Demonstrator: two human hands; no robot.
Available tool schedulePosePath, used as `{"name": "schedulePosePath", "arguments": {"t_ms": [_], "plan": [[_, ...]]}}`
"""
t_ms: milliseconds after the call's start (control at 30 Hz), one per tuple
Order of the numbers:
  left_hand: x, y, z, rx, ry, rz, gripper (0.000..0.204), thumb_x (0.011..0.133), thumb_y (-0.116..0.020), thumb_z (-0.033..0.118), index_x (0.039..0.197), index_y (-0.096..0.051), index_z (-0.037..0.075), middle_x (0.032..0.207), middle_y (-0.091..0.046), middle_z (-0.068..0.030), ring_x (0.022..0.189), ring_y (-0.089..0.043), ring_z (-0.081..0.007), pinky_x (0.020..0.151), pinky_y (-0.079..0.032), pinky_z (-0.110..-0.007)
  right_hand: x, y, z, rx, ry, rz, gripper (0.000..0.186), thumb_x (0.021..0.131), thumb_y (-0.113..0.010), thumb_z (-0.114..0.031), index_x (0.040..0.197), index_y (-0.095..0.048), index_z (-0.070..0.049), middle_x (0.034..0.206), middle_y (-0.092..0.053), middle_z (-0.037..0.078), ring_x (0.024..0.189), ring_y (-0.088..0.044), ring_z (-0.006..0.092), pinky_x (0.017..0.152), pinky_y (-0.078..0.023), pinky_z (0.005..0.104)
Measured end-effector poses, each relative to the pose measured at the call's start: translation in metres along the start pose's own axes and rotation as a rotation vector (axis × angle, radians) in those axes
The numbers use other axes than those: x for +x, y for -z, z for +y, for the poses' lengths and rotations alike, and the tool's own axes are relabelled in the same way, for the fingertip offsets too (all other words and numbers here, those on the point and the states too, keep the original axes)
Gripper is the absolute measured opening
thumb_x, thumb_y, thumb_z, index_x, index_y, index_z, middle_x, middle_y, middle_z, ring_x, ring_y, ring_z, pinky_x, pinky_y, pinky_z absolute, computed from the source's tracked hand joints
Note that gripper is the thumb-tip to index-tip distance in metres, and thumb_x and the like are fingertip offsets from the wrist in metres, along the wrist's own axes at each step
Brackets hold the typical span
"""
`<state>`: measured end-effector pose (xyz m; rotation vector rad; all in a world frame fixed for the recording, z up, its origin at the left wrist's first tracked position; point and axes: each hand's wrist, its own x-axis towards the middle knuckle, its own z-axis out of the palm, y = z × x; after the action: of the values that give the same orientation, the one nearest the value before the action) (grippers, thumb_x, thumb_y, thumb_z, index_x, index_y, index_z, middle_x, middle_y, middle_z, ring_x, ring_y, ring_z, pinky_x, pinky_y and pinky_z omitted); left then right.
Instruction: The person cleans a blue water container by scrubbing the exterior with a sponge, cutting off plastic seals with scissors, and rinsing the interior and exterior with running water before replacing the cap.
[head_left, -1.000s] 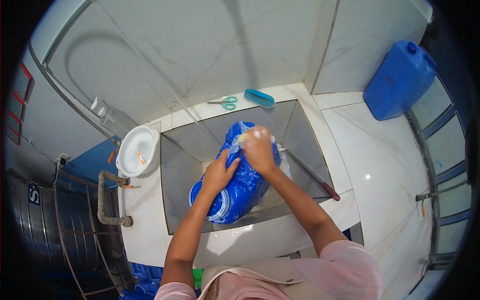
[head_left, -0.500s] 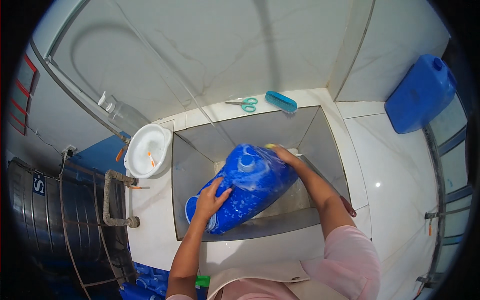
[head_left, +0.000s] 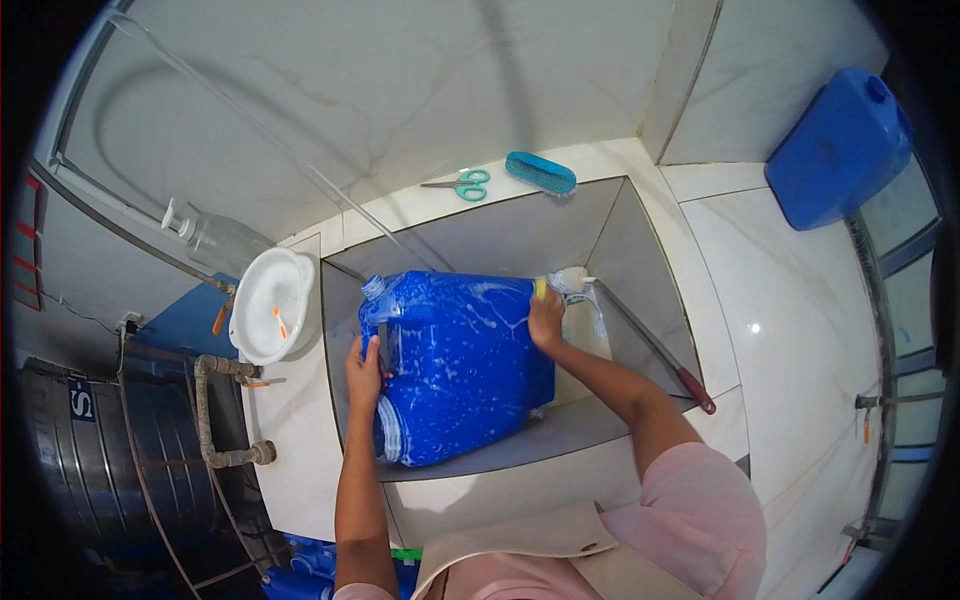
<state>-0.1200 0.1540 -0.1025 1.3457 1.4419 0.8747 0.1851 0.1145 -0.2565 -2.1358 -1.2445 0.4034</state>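
A large blue plastic jerrycan (head_left: 460, 365), streaked with white soap foam, lies on its side in a grey tiled sink basin (head_left: 560, 230). My left hand (head_left: 364, 370) grips the can's handle at its left end, near the small spout. My right hand (head_left: 546, 315) presses a yellow sponge (head_left: 541, 289) against the can's upper right corner. A wet whitish cloth or foam lump (head_left: 575, 281) lies just beyond that hand.
A long tool with a red handle (head_left: 660, 350) leans in the basin's right side. Green scissors (head_left: 462, 184) and a blue scrub brush (head_left: 541, 172) rest on the back ledge. A white bowl (head_left: 270, 305) sits left; another blue jerrycan (head_left: 838, 150) stands at right.
The can has been turned to lie flatter, its broad side up. My right hand moved to its upper right corner; my left hand shifted up onto the handle.
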Motion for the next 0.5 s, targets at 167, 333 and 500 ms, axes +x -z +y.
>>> {"name": "schedulePosePath", "arguments": {"t_ms": [167,333,500], "plan": [[0.000,0.033,-0.023,0.008,0.180,0.166,0.032,0.092,-0.053,0.037,0.087,-0.055,0.006,0.047,-0.046,-0.0016,0.036,-0.045,-0.0099,0.035,-0.039,-0.025,-0.137,0.008,-0.128,0.225,0.538,-0.161,0.057,0.090,-0.050,-0.022,0.133,-0.030,0.010,0.132,-0.031,0.033,0.125,-0.030,0.0463,0.106,-0.024,0.0496],[-0.004,-0.002,0.003,0.014,0.198,0.206,0.035,0.090,-0.054,0.039,0.087,-0.055,0.004,0.048,-0.047,-0.0031,0.036,-0.047,-0.0127,0.035,-0.040,-0.027,-0.021,0.010,-0.152,0.101,0.509,-0.057,0.032,0.091,-0.043,-0.018,0.113,-0.048,0.005,0.113,-0.052,0.025,0.110,-0.048,0.0383,0.096,-0.037,0.0446],[0.002,0.011,-0.018,-0.020,0.270,0.271,0.039,0.089,-0.055,0.039,0.095,-0.057,0.001,0.055,-0.053,-0.0085,0.047,-0.056,-0.0202,0.046,-0.047,-0.033,-0.049,-0.007,-0.024,-0.183,0.120,-0.117,0.034,0.091,-0.039,-0.026,0.103,-0.058,-0.001,0.102,-0.059,0.019,0.094,-0.056,0.0361,0.078,-0.043,0.0489]]}}
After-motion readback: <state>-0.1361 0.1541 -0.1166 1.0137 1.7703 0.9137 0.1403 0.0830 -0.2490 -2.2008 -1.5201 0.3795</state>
